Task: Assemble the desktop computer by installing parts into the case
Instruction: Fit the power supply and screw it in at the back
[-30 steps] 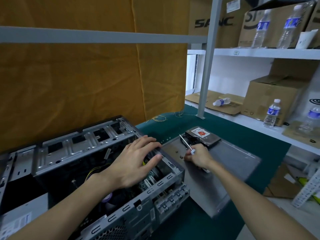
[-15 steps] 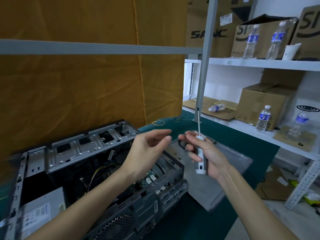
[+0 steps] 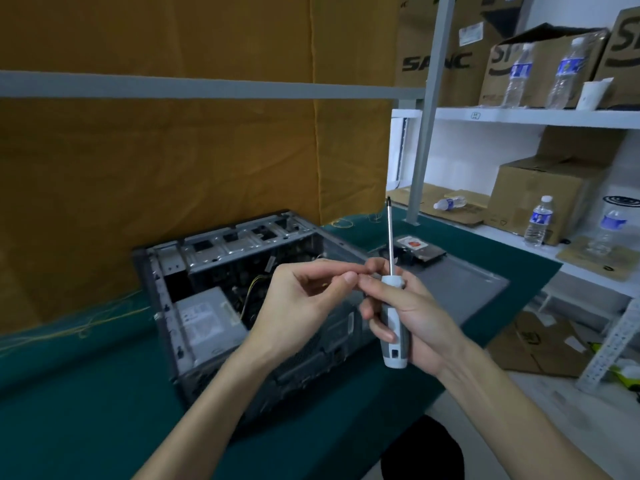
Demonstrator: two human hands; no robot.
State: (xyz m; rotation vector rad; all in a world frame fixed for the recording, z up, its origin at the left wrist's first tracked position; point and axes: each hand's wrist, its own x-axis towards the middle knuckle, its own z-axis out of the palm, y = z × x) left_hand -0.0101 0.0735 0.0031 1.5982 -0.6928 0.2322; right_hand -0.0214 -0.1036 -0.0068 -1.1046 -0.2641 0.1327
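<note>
Head view: a white-handled screwdriver (image 3: 394, 327) is held upright in the right hand (image 3: 412, 317), fingers curled round the handle, shaft pointing up. The left hand (image 3: 304, 303) is raised just beside it, thumb and forefinger pinched together; what is pinched cannot be told. The open computer case (image 3: 221, 292) lies on the green table (image 3: 69, 393) below both hands. A hard drive (image 3: 420, 249) rests on the grey side panel (image 3: 464, 289) beyond.

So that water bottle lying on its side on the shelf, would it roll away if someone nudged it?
Probably. The water bottle looks round and lies on flat cardboard, so a sideways nudge would likely roll it. It seems clear and mostly empty, so probably light and easily squashed. How full it really is, I cannot tell.
</note>
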